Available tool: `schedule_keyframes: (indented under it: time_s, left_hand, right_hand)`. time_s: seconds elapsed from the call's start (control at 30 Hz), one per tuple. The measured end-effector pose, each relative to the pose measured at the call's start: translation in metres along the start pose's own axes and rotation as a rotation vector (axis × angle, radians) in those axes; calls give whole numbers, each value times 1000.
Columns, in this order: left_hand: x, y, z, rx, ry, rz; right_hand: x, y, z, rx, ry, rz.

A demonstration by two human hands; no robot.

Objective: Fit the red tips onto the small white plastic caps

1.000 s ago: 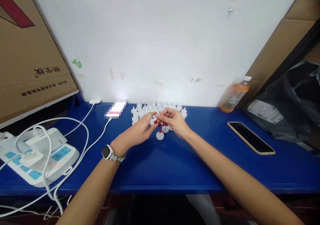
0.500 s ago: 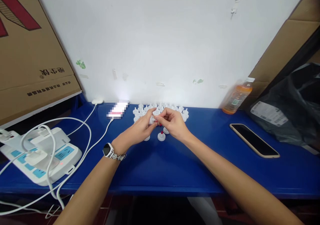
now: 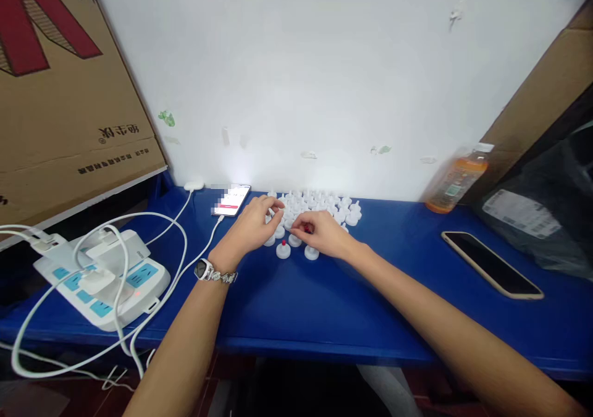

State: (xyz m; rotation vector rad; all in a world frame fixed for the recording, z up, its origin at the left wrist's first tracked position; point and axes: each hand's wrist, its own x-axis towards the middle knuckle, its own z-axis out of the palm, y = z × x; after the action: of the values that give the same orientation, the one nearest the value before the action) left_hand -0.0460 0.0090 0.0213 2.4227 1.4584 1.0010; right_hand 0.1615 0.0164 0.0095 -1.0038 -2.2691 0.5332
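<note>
A cluster of several small white plastic caps [image 3: 319, 204] lies on the blue table [image 3: 324, 306] near the white wall. A white cap with a red tip [image 3: 283, 249] stands in front of the cluster, beside two more white caps [image 3: 311, 253]. My left hand [image 3: 252, 227], with a watch on its wrist, rests curled over the caps at the cluster's left edge, fingertips touching them. My right hand [image 3: 322, 234] is closed in a pinch on a small red piece [image 3: 307, 228] just above the table, right of the left hand.
A lit phone [image 3: 231, 199] on a white cable lies left of the caps. A white power strip [image 3: 109, 278] with plugs and looping cables sits at the left. A dark phone [image 3: 491, 272], an orange bottle [image 3: 456, 179] and a black bag [image 3: 544, 219] are right. A cardboard box [image 3: 60, 96] leans left.
The view has shifted left. Both hands dropped from a joint pinch over the caps; the left hand moved back onto the cluster, the right lowered toward the table. The red-tipped cap now stands free.
</note>
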Motion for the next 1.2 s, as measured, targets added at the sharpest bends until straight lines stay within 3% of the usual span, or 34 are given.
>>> schedule_keyframes:
  time_s: [0.17, 0.37, 0.57, 0.7, 0.77, 0.97, 1.2]
  left_hand:
    - [0, -6, 7, 23, -5, 35]
    - [-1, -8, 9, 33, -33, 38]
    - [-5, 5, 9, 25, 5, 44]
    - [-5, 12, 9, -62, -100, 40]
    - [-5, 13, 10, -82, -117, 14]
    - [-3, 12, 12, -40, -118, -22]
    - [-4, 12, 15, -43, -136, -28]
  right_hand:
    - [20, 7, -1, -120, 59, 99]
    - [42, 13, 2, -213, -6, 119]
    - [30, 4, -6, 173, 176, 95]
    - [15, 3, -12, 396, 178, 103]
    - [10, 9, -14, 305, 169, 110]
    - [3, 23, -16, -342, -5, 10]
    - [7, 20, -15, -521, -101, -7]
